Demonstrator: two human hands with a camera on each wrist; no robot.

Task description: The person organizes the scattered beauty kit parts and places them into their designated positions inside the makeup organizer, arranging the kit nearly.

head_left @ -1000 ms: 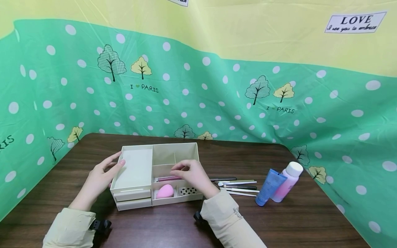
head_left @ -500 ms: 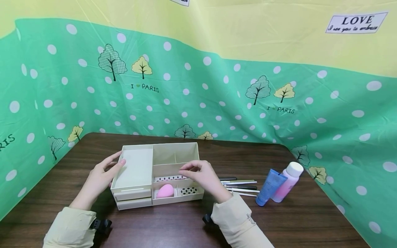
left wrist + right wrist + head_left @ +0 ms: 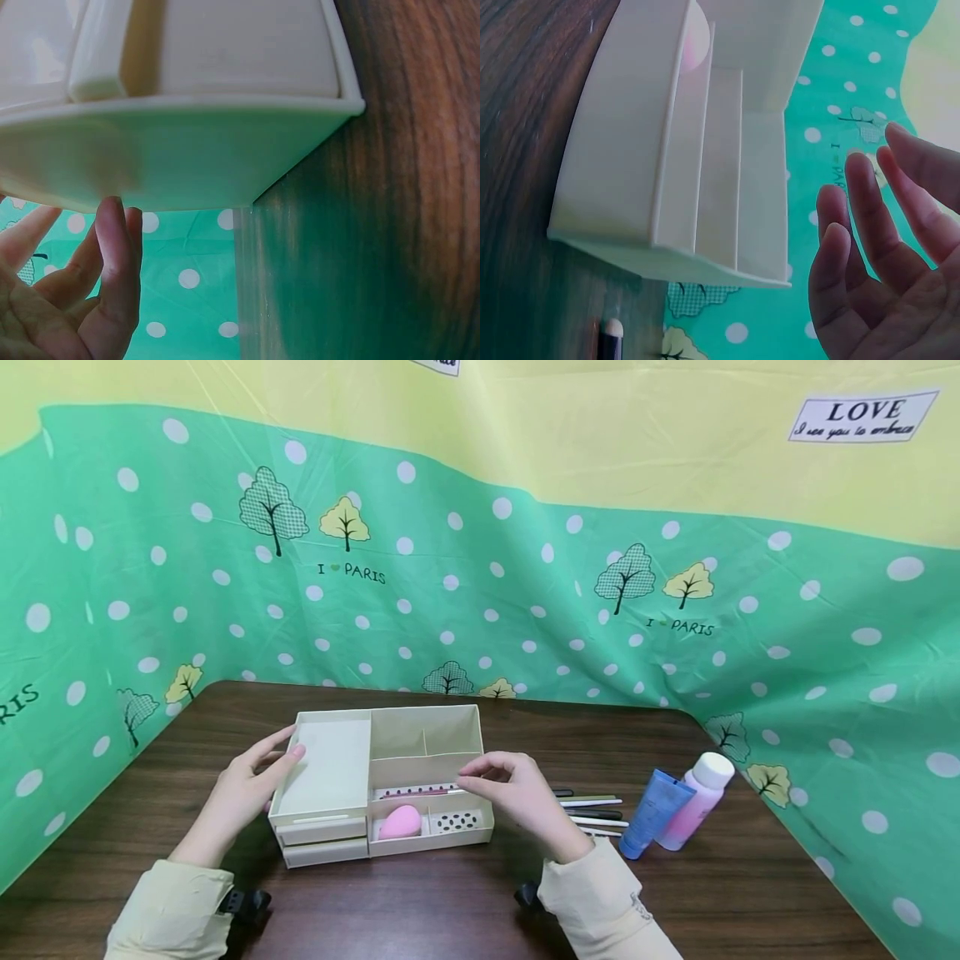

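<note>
A cream cosmetics organizer stands on the table, with a flat tray top on the left and compartments on the right. My left hand rests against its left side, thumb at the top rim; its fingertips touch the side wall in the left wrist view. Over the organizer's right edge hovers my right hand, fingers loosely bent. The right wrist view shows nothing held between its fingers. A thin pink-handled makeup brush lies in the middle compartment. A pink makeup sponge sits in the front compartment.
Several makeup brushes lie on the table right of the organizer, partly behind my right hand. Beyond them stand a blue tube and a pink bottle with a white cap. A green patterned cloth hangs behind the table.
My right hand has drawn rightward from the middle compartment to the organizer's right edge. The pink brush, out of sight half a second ago, shows again there. My left hand stays put.
</note>
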